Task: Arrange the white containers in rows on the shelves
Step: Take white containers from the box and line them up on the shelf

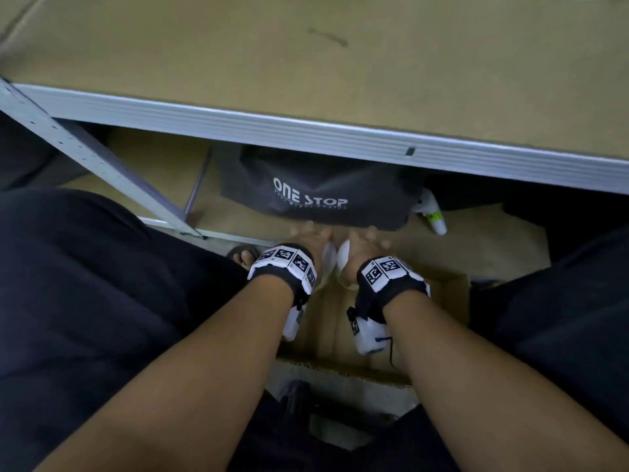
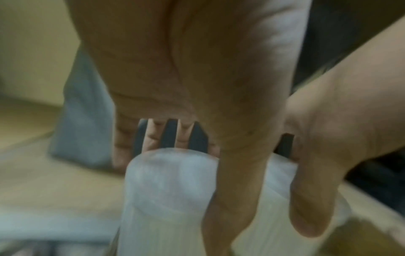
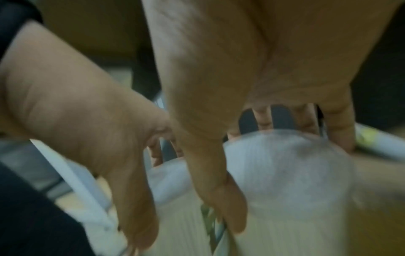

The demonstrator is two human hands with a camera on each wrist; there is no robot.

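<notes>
In the head view both of my hands hang low between my knees, over an open cardboard box. My left hand grips a white container from above, fingers spread over its top. Right beside it my right hand holds a second white container the same way. The left wrist view is blurred and shows the left container against the thumb. The right wrist view shows the right container under the fingers. The two containers sit almost side by side.
A tan shelf board with a white metal front edge spans the view above the hands. Under it lie a dark bag printed ONE STOP and a white spray bottle. A perforated upright post stands at the left.
</notes>
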